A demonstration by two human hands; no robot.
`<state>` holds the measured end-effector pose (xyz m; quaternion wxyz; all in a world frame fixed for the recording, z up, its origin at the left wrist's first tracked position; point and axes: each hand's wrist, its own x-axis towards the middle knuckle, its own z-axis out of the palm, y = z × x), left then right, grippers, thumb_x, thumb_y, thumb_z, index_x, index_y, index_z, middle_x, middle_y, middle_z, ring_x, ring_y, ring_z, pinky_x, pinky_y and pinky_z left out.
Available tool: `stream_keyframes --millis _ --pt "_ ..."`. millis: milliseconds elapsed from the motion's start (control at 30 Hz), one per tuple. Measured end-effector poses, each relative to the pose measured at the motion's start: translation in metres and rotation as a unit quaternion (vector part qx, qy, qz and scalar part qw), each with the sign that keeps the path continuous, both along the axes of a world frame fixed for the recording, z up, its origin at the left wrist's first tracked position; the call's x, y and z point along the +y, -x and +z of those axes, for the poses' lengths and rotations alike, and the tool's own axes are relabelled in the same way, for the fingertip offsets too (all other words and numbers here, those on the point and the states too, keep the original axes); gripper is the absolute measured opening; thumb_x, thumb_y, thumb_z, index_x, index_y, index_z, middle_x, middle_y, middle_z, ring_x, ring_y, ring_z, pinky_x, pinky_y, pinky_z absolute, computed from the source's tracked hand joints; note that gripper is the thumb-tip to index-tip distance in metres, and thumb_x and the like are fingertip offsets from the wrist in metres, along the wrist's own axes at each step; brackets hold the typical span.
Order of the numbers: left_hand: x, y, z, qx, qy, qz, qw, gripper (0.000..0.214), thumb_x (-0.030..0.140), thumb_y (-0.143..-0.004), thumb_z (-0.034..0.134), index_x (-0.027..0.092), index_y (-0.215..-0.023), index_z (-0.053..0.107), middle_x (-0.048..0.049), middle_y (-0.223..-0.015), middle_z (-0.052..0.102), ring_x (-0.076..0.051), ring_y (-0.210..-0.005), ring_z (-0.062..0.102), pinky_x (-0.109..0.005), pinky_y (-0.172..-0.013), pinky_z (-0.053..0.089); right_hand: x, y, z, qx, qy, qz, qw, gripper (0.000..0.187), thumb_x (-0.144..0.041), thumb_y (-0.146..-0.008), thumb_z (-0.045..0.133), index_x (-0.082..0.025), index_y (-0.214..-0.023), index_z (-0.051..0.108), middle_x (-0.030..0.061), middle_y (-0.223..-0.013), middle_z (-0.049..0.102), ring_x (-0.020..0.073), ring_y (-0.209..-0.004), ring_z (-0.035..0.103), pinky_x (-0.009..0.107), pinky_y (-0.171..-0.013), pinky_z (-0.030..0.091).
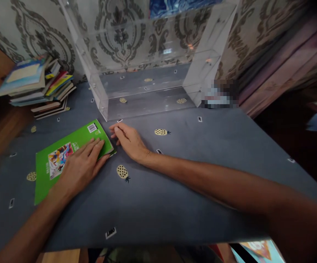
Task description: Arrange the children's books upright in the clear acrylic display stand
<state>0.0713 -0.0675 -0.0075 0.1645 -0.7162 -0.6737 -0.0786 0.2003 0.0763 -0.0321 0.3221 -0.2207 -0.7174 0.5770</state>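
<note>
Clock = whole view, 12 at the far edge. Green book (76,140) flat on the bench (215,135), between 8 and 9 o'clock, barcode (92,127) at its far corner, colour picture (59,160) on the cover. Left hand (83,160) on top of it, fingers extended over the cover, thumb along the near edge; pinching or only resting, can't tell. Right hand (129,142) just off the book's 2 o'clock side, fingers loosely curled, released, nothing held; contact with the edge unclear.

Containers: 1 clear tiered shelf unit (202,69), upright at 12 o'clock, base on the bench. See-through panels: cloth prints visible at the bottom level, patterned wallpaper (121,31) higher up. Blue patterned item (180,8) shows at its top end; on it or behind it, can't tell.

Book stack (41,87) near 10 o'clock, left of the shelf unit, mixed sizes, uneven, light-blue cover on top, yellow spine mid-pile. Pixelated item (220,95) at 2 o'clock, just beside the unit's right wall, content unreadable. Pink curtain (287,58) farther out, same direction. Bench cloth (147,208) grey-blue, pineapple and label prints. Bright printed item (262,250) below the bench edge, between 4 and 5 o'clock, partly cut off.
</note>
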Motion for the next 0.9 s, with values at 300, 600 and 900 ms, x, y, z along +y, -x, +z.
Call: stream_keyframes --millis 300,600,900 --pt "0.0 -0.001 0.001 0.015 0.009 0.008 1.0 0.052 0.049 -0.105 0.03 0.014 -0.133 0.057 -0.0171 -0.129 0.068 -0.033 -0.121 0.064 -0.049 -0.097 0.056 0.001 0.0 0.001 0.008 0.009 0.012 1.0 0.022 -0.018 -0.103 0.039 -0.02 -0.102 0.062 0.0021 -0.095 0.069 0.0117 -0.08 0.067 0.025 -0.074 0.053" --pt "-0.002 0.001 0.0 -0.034 0.036 0.023 0.998 0.052 0.05 -0.103 0.034 0.015 -0.136 0.057 -0.0182 -0.134 0.064 -0.035 -0.127 0.06 -0.052 -0.102 0.052 0.0 -0.001 -0.001 0.014 0.008 0.023 1.0 0.022 -0.02 -0.104 0.04 -0.02 -0.1 0.062 0.0003 -0.087 0.068 0.0104 -0.075 0.067 0.022 -0.07 0.053" --pt "-0.002 -0.001 0.004 -0.013 0.02 0.015 1.0 0.053 0.05 -0.104 0.032 0.013 -0.129 0.062 -0.017 -0.129 0.068 -0.033 -0.12 0.064 -0.049 -0.097 0.056 -0.002 -0.011 0.004 0.009 -0.042 0.025 0.999 0.021 -0.019 -0.103 0.04 -0.02 -0.101 0.062 -0.0011 -0.083 0.067 0.0101 -0.069 0.064 0.024 -0.072 0.052"
